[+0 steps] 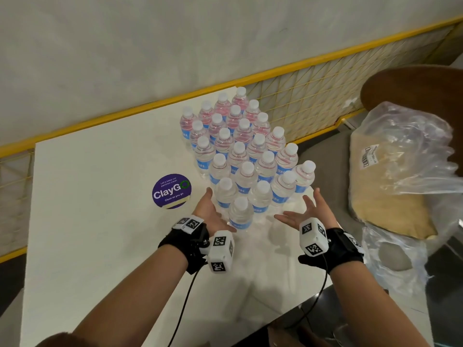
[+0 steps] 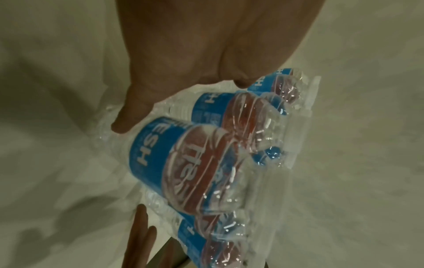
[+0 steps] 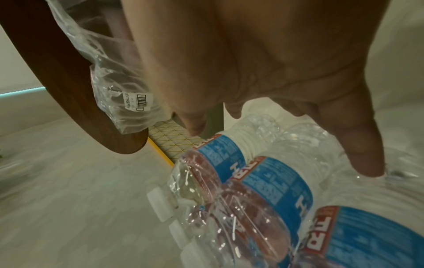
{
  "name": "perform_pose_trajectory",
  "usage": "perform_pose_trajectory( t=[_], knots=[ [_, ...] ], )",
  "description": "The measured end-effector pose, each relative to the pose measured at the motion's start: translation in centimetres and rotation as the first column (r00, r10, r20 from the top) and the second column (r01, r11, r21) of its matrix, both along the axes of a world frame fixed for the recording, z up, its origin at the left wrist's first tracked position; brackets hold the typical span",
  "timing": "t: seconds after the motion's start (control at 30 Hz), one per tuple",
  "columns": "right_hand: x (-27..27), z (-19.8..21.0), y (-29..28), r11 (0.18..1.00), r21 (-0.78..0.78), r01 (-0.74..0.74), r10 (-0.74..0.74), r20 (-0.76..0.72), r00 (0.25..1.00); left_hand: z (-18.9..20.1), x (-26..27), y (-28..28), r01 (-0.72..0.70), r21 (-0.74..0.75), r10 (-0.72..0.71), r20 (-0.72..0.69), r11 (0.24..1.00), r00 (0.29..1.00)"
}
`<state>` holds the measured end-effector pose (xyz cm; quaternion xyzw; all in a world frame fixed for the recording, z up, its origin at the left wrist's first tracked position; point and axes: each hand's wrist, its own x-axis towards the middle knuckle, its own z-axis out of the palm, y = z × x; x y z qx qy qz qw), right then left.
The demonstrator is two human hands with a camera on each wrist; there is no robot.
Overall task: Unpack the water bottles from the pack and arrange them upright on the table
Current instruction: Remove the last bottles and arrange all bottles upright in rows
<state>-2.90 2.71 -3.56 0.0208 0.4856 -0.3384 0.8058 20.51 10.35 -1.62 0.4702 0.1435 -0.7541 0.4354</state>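
1. Water bottles (image 1: 241,151) all upright, packed tight on surface (image 1: 100,171) w/ wrap (image 1: 411,146) off on chair.
2. Left hand (image 1: 209,209) & right hand (image 1: 309,211): fingers spread, empty, flanking front row.
3. Risk: a nudge could domino them.

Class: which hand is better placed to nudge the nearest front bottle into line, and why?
Left. The left hand lies open right beside the nearest front bottle, almost touching it; the right hand is open but clearly farther away.
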Motion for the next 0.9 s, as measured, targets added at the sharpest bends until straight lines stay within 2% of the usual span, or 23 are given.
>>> perform_pose_trajectory(
  t=[0.2,0.3,0.37,0.43,0.47,0.53,0.63,0.7,0.8,0.9],
  knots=[
    [-0.2,-0.1,-0.6,0.997,-0.028,-0.065,0.065,0.01,0.998,1.0,-0.4,-0.3,0.014,-0.118,-0.016,-0.017,0.993,1.0],
    [-0.8,-0.1,-0.7,0.992,-0.045,-0.12,0.119,-0.027,0.993,1.3,-0.9,0.4,-0.007,-0.109,0.014,0.065,0.994,0.998],
    [-1.4,-0.1,-0.8,0.981,-0.084,-0.177,0.167,-0.118,0.979,-0.2,-0.8,1.4,-0.054,-0.101,0.071,0.171,0.993,0.983],
    [-2.4,-0.4,-1.1,0.947,-0.176,-0.27,0.213,-0.286,0.934,-2.6,-0.6,2.7,-0.096,-0.159,0.144,0.327,0.983,0.934],
    [-2.9,-0.7,-1.2,0.918,-0.226,-0.327,0.23,-0.371,0.9,-3.4,-0.7,3.3,-0.054,-0.194,0.133,0.422,0.98,0.897],
    [-3.7,-1.1,-1.4,0.865,-0.277,-0.418,0.262,-0.46,0.848,-4.5,-1.1,4.5,0.17,-0.219,-0.001,0.61,0.961,0.792],
    [-3.9,-1.3,-1.6,0.827,-0.289,-0.482,0.324,-0.456,0.829,-5.4,-1.7,5.1,0.493,-0.178,-0.192,0.768,0.852,0.61],
    [-3.6,-1.3,-1.9,0.801,-0.31,-0.512,0.348,-0.456,0.819,-5.1,-1.8,4.6,0.536,-0.18,-0.204,0.79,0.825,0.579],
    [-2.9,-1.5,-2.1,0.775,-0.322,-0.544,0.378,-0.454,0.807,-4.7,-1.7,3.6,0.512,-0.262,-0.081,0.829,0.818,0.553],
    [-2.6,-1.7,-2.2,0.778,-0.319,-0.542,0.375,-0.457,0.807,-4.6,-1.3,2.8,0.531,-0.288,-0.033,0.857,0.797,0.514]
  ],
)
